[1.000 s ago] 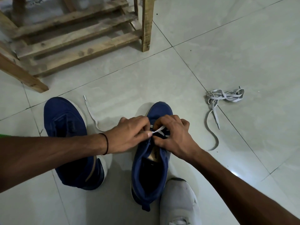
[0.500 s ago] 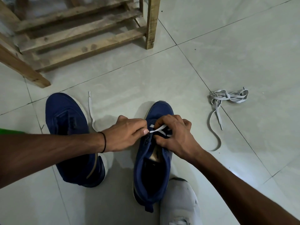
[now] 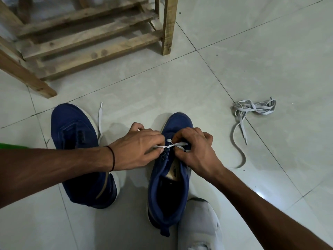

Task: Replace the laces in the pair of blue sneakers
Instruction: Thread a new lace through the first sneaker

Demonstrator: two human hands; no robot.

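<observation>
Two blue sneakers stand on the tiled floor. The right blue sneaker point(image 3: 168, 192) is in the middle, toe pointing away. A white lace point(image 3: 177, 144) crosses its lower eyelets. My left hand point(image 3: 137, 150) pinches one end of that lace at the shoe's left edge. My right hand point(image 3: 196, 150) pinches the lace on the shoe's right side, fingers curled over the eyelets. The lace's other tail point(image 3: 99, 116) trails past the left blue sneaker point(image 3: 79, 152), which has no lace and is partly hidden by my left forearm.
A loose grey lace point(image 3: 252, 112) lies bundled on the floor to the right, one end trailing toward me. A wooden rack point(image 3: 93, 40) stands at the back left. A white shoe point(image 3: 200, 226) sits right by the middle sneaker's heel.
My left hand has drawn the lace end a little leftward, out from the eyelet. The view has tilted down slightly; the shoes have stayed in place.
</observation>
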